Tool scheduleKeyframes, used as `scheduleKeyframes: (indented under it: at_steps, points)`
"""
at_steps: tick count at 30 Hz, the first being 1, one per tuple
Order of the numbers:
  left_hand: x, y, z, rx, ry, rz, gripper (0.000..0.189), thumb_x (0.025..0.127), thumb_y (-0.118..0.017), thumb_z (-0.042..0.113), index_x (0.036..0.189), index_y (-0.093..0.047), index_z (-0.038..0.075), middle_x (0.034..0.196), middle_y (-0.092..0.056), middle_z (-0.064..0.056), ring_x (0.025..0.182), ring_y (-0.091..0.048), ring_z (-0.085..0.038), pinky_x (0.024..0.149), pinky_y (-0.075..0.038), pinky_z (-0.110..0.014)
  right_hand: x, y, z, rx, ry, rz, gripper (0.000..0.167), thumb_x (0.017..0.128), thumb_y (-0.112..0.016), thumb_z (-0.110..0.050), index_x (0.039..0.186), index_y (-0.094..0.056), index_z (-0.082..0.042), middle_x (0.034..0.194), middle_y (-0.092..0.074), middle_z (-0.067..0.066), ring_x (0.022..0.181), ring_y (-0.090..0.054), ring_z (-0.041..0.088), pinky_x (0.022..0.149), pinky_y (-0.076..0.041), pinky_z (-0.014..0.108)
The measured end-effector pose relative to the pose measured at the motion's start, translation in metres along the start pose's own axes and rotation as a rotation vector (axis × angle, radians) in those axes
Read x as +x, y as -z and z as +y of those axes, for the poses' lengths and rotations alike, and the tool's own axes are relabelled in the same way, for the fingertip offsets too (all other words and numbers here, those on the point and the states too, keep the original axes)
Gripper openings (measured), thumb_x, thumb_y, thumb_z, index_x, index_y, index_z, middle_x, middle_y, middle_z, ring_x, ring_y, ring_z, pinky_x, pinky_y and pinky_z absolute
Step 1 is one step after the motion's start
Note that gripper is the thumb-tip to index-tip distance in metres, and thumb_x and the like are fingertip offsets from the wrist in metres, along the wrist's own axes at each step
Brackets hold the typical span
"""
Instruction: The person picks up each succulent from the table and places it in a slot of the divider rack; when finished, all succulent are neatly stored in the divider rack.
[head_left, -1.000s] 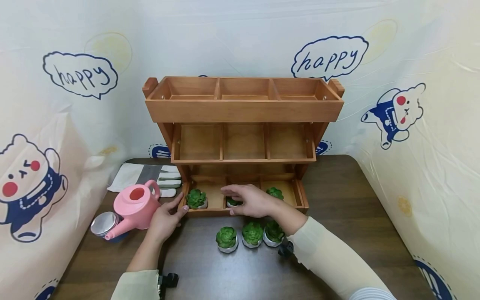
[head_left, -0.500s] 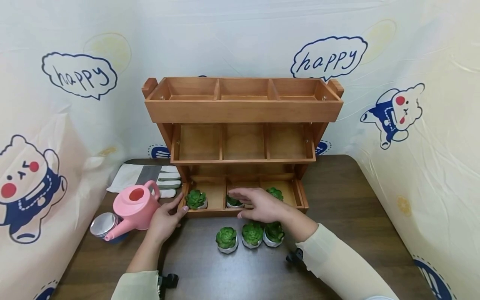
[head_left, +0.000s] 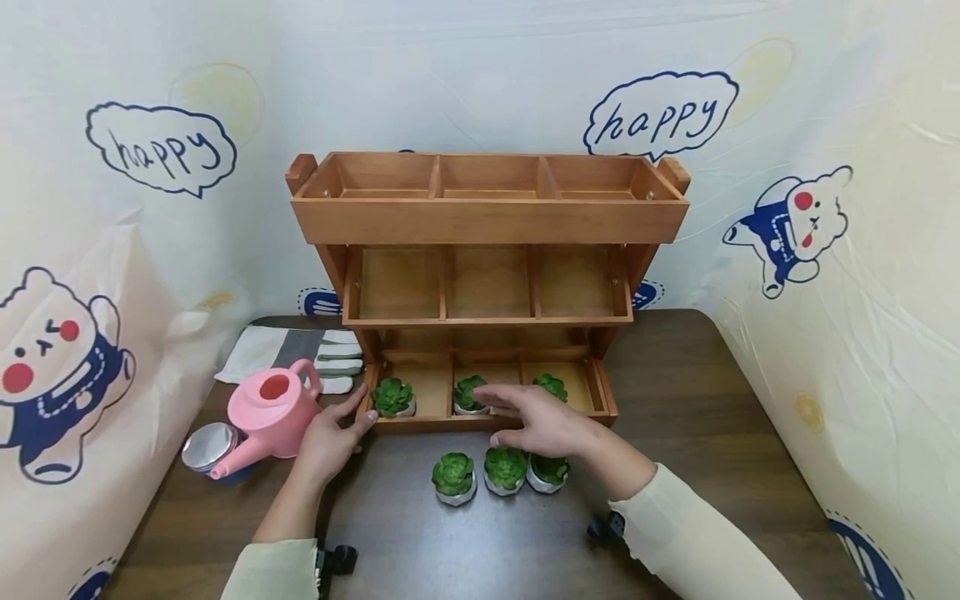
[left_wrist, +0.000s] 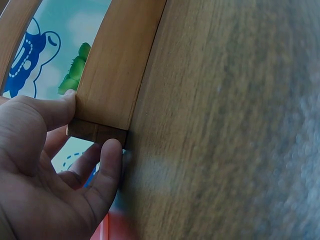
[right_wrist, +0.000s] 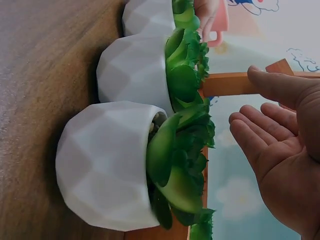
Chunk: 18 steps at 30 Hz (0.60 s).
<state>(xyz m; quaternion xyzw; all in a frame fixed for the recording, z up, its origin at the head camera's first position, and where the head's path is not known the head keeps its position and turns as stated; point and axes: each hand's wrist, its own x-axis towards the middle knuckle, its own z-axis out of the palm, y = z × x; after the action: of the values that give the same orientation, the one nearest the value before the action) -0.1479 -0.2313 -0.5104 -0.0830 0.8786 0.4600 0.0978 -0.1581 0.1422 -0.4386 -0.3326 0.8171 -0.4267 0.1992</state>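
My left hand (head_left: 328,442) holds the left end of the bottom tier of a wooden tiered planter stand (head_left: 487,223); in the left wrist view the thumb and fingers lie round its corner (left_wrist: 97,132). My right hand (head_left: 543,421), fingers extended, hovers by the bottom tier's front edge and holds nothing. In that tier sit a left potted succulent (head_left: 393,397), a middle one (head_left: 469,393) and a right one (head_left: 551,386), the last partly hidden by the right hand. Three more potted succulents (head_left: 453,477) stand on the table before the stand, large in the right wrist view (right_wrist: 107,165).
A pink watering can (head_left: 272,410) stands left of my left hand, beside a silver-lidded jar (head_left: 210,448). Behind the can lie white and grey gloves (head_left: 262,350). The stand's upper two tiers have divided compartments. A printed curtain (head_left: 480,75) surrounds the brown table (head_left: 675,400).
My right hand has drawn off to the right from the middle succulent, which now shows more fully in the bottom tier. The left hand stays in place.
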Motion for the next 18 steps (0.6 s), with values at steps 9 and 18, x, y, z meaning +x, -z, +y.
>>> scheduleKeyframes:
  at_steps: [9,18]
  points:
    - [0.002,-0.002,-0.002,-0.004,-0.015,0.012,0.071,0.097,-0.07,0.05,0.159,-0.043,0.03,0.158,-0.041,-0.025,0.075,-0.066,-0.025,0.072,-0.055,-0.034,-0.019,0.0,0.006,0.011,-0.014,0.037,0.066,0.097,-0.075,-0.012,0.156,-0.045,-0.015,0.156,-0.051,0.004,0.14,-0.051,0.017,0.111,-0.044,0.032]
    - [0.001,-0.002,-0.002,-0.003,-0.019,0.017,0.071,0.097,-0.071,0.05,0.159,-0.043,0.029,0.157,-0.042,-0.025,0.074,-0.066,-0.024,0.071,-0.056,-0.033,-0.041,-0.004,0.012,0.05,-0.027,0.05,0.062,0.096,-0.075,-0.01,0.152,-0.05,-0.016,0.151,-0.055,0.005,0.139,-0.053,0.017,0.111,-0.043,0.033]
